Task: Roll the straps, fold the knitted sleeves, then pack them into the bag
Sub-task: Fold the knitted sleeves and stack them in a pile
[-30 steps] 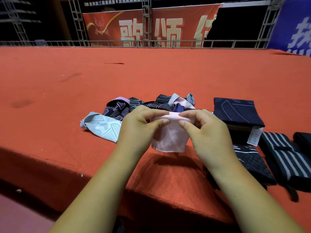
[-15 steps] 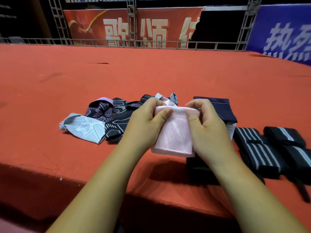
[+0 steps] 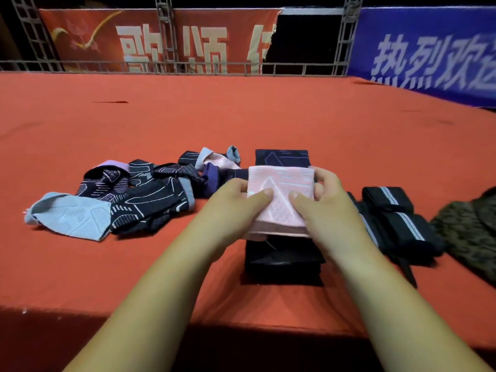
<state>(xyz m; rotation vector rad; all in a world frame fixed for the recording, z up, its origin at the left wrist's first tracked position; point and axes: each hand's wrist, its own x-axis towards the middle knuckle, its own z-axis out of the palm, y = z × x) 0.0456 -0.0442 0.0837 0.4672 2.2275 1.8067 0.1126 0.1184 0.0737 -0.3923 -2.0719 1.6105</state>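
A broad red-orange carpeted platform (image 3: 241,116) fills most of the view, its near edge dropping into shadow at the bottom. Behind it runs a grey metal truss railing (image 3: 171,68), backed by a red banner with pale lettering (image 3: 161,41) and, to the right, a blue banner with white lettering (image 3: 429,52).

On the platform, left of centre, lies a loose heap of unfolded knitted sleeves in black with pale line patterns (image 3: 145,194); a light blue-grey knitted sleeve (image 3: 69,216) lies flat at the heap's left end, touching it. Further back in the heap a pink and purple piece shows.

At centre stands a stack of folded dark navy knitted sleeves (image 3: 281,259); its far end shows beyond the hands. To the right of the stack, just beside it, lie rolled black straps with grey stripes (image 3: 397,224). At the right edge is a dark olive mottled fabric item (image 3: 472,232), cut off by the frame; what it is cannot be told.

A folded pale pink knitted sleeve with a white triangle pattern (image 3: 280,200) sits on top of the navy stack. The left hand (image 3: 236,202) clasps its left edge, thumb on top. The right hand (image 3: 327,202) clasps its right edge in like manner, fingers curled behind the far corner.
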